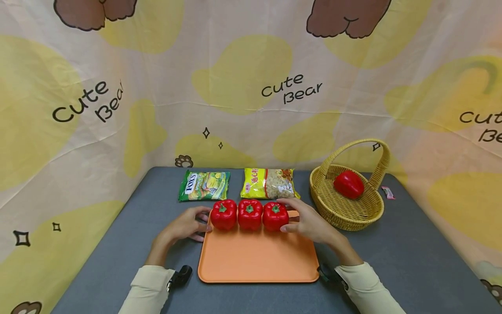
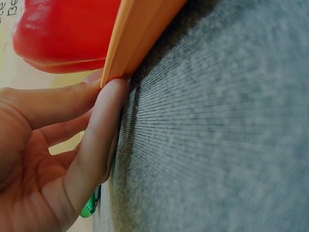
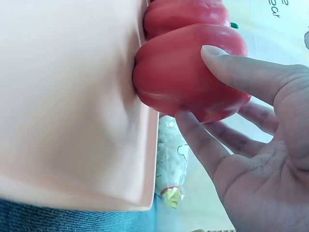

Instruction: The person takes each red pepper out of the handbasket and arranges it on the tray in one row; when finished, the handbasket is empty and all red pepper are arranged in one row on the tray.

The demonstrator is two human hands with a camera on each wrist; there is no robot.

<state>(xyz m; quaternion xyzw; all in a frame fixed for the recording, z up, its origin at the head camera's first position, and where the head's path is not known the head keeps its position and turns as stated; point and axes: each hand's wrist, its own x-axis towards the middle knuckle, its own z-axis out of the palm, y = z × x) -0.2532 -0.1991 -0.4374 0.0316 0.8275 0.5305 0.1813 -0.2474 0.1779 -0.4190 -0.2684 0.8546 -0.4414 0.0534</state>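
Rightmost red pepper (image 1: pixel 275 216) on orange tray (image 1: pixel 256 257): pinched loosely in right hand (image 1: pixel 310 224) grip; smooth, light, likely slippery. Left hand (image 1: pixel 187 224), fingers relaxed, touching tray edge.

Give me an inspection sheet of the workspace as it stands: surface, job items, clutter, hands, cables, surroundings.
Surface: grey table, with an orange tray at its front middle.
Job's things: three red peppers in a row along the tray's far edge: left pepper, middle pepper, right pepper. A fourth pepper lies in the wicker basket to the right.
Clutter: green snack bag, yellow snack bag, small pink wrapper behind the basket.
Hands: left hand touches the tray's left edge by the left pepper; right hand grips the right pepper.
Cables: nothing seen.
Surroundings: yellow "Cute Bear" cloth backdrop behind and at both sides.
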